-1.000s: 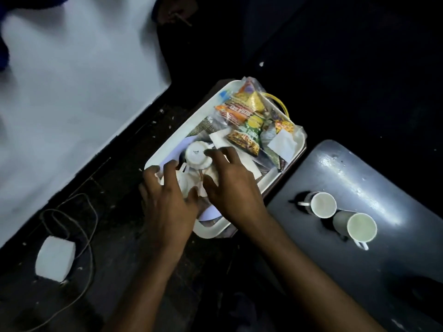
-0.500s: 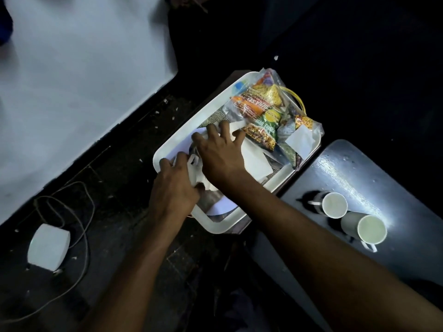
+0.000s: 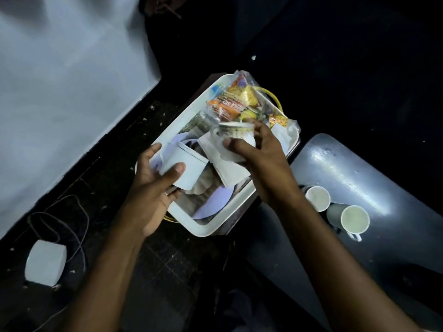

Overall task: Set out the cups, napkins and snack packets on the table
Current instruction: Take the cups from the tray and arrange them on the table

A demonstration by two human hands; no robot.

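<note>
So I've got a cup in each hand over the tray (image 3: 203, 230). My left hand (image 3: 153, 188) wraps a white cup (image 3: 185, 167) on its side, thumb across the wall and fingers under it, mouth pointing at the tray. My right hand (image 3: 261, 164) pinches a second cup (image 3: 236, 137) by the body, though it's blurry there and I can't tell exactly how my fingers sit. I'm guessing I grab 2 at once so it's 1 trip instead of 2.

2 cups (image 3: 335, 209) already stand upright on the grey table (image 3: 347, 168) to my right, just beside each other, so that's where these probably go.

The snack packets (image 3: 239, 104) are in their clear bag at the far end of the tray, napkins (image 3: 230, 171) loose in the middle, both untouched. Cups first makes sense, since they sit on top.
</note>
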